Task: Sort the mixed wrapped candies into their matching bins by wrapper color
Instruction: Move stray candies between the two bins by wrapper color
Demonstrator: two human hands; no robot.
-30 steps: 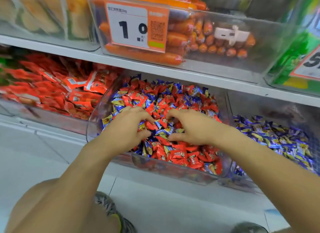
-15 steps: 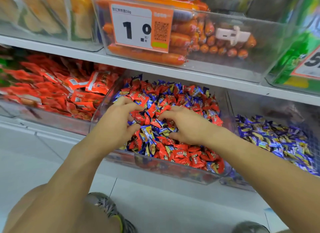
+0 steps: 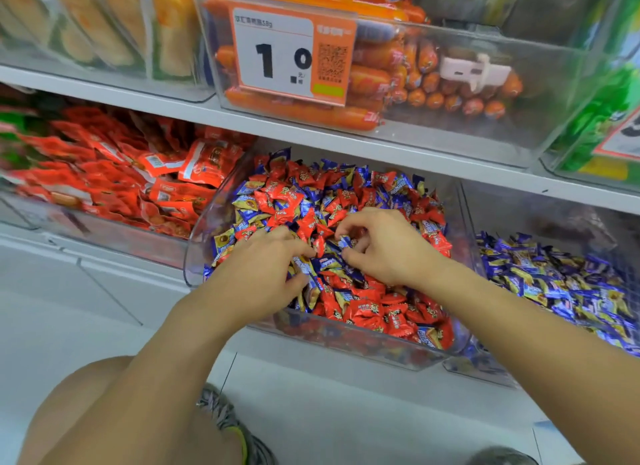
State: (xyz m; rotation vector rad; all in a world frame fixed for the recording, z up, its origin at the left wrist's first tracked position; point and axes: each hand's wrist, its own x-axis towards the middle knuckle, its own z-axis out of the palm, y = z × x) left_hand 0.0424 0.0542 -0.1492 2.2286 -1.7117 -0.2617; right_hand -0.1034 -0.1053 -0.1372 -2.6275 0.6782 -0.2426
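On the lower shelf (image 3: 311,142), both hands dig in the mixed bin (image 3: 346,340) of red and blue candies.
Best to gather only blue: left hand (image 3: 266,274) curls on blue candies; right hand (image 3: 384,246) pinches a blue candy (image 3: 346,241), blue bin (image 3: 491,378) at three o'clock.

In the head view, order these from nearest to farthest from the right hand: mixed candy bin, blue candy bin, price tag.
1. mixed candy bin: right hand inside it.
2. blue candy bin: to the right.
3. price tag: shelf above.
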